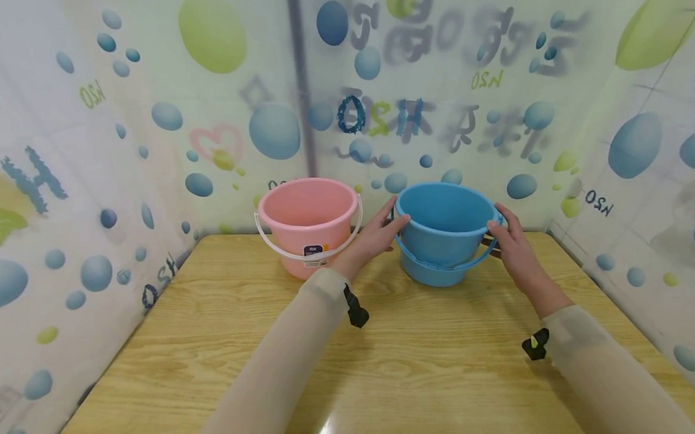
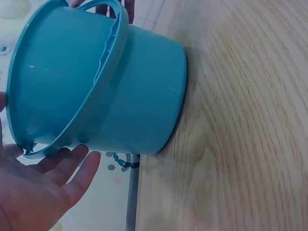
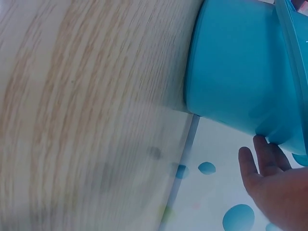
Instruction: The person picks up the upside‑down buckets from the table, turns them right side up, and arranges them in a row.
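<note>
A blue bucket stands upright toward the back of the table, its blue handle hanging down across the front. My left hand holds its left side, thumb at the rim and fingers along the outer wall below it. On the opposite side my right hand holds the rim in the same way, thumb toward me. In the left wrist view the bucket's base is right at the wood surface. The right wrist view has several fingertips against the blue wall.
Left of the blue bucket stands a pink bucket with a white handle and a label on its front; my left forearm passes close by it. The wooden table is bordered by patterned curtains at the back and sides.
</note>
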`<state>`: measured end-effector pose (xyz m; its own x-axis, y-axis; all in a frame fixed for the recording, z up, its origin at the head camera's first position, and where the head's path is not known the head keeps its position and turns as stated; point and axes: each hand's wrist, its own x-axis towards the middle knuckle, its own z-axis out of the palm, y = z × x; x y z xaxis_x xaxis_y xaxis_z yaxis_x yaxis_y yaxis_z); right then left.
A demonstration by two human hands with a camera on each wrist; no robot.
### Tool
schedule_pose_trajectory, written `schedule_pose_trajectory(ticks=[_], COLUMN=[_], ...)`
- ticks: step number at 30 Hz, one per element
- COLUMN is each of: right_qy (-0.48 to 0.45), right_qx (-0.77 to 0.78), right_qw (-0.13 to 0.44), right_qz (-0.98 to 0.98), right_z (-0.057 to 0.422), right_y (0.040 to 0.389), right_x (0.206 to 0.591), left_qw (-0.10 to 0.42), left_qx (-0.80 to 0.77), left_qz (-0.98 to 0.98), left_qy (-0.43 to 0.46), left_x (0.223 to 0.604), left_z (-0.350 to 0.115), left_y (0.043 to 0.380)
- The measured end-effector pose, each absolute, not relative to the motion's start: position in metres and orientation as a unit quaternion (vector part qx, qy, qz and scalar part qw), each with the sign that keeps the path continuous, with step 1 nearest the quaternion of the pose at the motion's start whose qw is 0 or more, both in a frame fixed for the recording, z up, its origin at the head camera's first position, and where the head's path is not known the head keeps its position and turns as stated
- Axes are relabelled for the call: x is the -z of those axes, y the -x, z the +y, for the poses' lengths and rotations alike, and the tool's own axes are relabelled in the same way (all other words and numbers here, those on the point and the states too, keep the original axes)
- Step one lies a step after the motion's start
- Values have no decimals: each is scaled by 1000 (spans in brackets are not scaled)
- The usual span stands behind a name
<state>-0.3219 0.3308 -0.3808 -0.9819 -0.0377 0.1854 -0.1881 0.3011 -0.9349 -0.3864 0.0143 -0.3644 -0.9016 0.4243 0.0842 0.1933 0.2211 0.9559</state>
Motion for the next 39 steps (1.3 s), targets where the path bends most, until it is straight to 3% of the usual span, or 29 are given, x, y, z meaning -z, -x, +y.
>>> schedule_pose_trajectory(ticks=[31, 39], right_qy=[-59, -53], right_qx=[-575, -531], right_qw=[70, 146], right_qz=[-813, -833], right_z=[326, 334], right_y=[331, 313], right_x=[385, 385], left_qw=[86, 33], left_qx=[-601, -563], left_qz=[776, 803], left_qy=[-171, -192], left_x=[368, 379], left_z=[12, -8], left_y=[388, 371])
